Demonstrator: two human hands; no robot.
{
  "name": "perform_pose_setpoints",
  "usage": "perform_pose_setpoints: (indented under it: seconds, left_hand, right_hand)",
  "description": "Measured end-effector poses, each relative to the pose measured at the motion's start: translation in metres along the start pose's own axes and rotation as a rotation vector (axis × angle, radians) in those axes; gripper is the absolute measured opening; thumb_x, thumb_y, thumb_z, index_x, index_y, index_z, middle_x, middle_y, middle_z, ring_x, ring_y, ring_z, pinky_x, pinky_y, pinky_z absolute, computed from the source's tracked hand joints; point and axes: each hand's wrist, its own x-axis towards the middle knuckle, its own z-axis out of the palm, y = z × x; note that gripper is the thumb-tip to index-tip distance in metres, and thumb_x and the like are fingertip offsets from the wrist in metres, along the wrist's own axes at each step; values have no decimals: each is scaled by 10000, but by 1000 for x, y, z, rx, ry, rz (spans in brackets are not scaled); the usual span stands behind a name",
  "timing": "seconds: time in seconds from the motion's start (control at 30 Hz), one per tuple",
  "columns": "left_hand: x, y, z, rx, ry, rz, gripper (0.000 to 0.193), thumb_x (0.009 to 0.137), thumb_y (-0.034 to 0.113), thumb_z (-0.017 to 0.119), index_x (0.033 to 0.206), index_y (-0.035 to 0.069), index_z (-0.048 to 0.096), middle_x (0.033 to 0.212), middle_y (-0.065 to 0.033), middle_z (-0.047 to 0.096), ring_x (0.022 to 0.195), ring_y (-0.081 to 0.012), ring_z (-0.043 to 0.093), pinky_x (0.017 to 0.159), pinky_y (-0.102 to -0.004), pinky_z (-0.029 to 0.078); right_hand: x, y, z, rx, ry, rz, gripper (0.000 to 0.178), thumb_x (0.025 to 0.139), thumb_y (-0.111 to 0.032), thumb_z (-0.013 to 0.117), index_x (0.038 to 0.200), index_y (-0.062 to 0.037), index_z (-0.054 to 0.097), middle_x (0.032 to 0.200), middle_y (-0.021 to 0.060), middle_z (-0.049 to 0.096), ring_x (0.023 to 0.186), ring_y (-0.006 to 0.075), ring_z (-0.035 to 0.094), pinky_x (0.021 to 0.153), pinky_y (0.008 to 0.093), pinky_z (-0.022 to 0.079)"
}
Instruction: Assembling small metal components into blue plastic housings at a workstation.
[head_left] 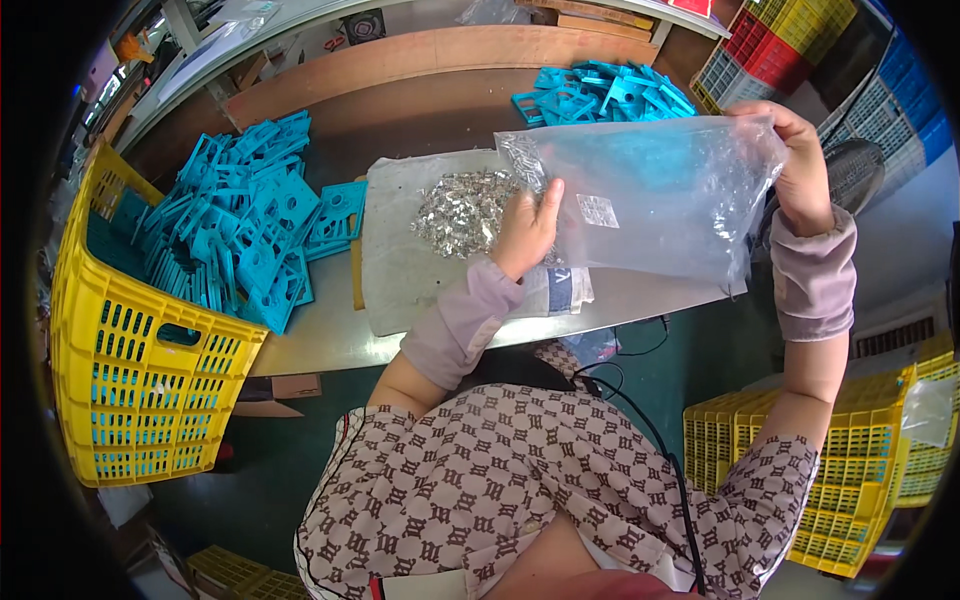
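A large clear plastic bag [660, 200] is stretched between my two hands above the table. My left hand [528, 228] grips its left end, thumb on top, where some small metal parts [522, 155] sit inside the bag's corner. The upper right corner of the bag is pinched in my right hand [795, 165], its fingers closed. Just left of my left hand lies a heap of small shiny metal pieces [455, 215] on a pale cloth [390, 270]. A small white label [597, 211] shows on the bag.
A yellow crate [160, 370] full of turquoise plastic plates [255, 220] stands at the table's left end. Another pile of turquoise plates [610, 92] lies at the far side. Stacked yellow crates [800, 460] stand on the right. A black cable [670, 450] hangs along my front.
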Motion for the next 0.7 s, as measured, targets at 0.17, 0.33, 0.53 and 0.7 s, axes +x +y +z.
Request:
perform_pose_setpoints:
  seconds: [0.17,0.33,0.53,0.7]
  left_hand:
    - [-6,-21,9,-193,124,195,524,1088,404,319,1195,-21,605,1129,-165,660,1061,-244,626,927,-371,480]
    - [-12,-1,11,-1042,86,-84,597,1094,456,178,1328,32,526,1198,-132,645,1123,-219,621,993,-348,484]
    - [-8,-8,4,-522,38,-79,599,1094,466,155,1286,33,522,1091,-112,673,1008,-207,667,910,-337,533]
    - [2,-1,9,-634,78,-26,539,1095,453,263,1256,33,560,1038,-109,698,946,-178,678,883,-322,534]
  right_hand:
    - [0,-19,13,-41,84,-313,151,949,-63,644,1034,41,713,1001,87,712,850,116,639,769,239,507]
    - [1,-14,5,-120,-7,-278,176,958,-87,653,1064,38,717,963,73,706,838,113,637,774,245,506]
    - [1,-3,6,-62,-32,-198,156,922,-53,685,1047,26,733,961,70,706,847,113,630,780,245,501]
    - [-11,11,-20,-154,-56,-221,139,926,-37,673,1037,24,732,971,73,709,884,127,630,819,250,492]
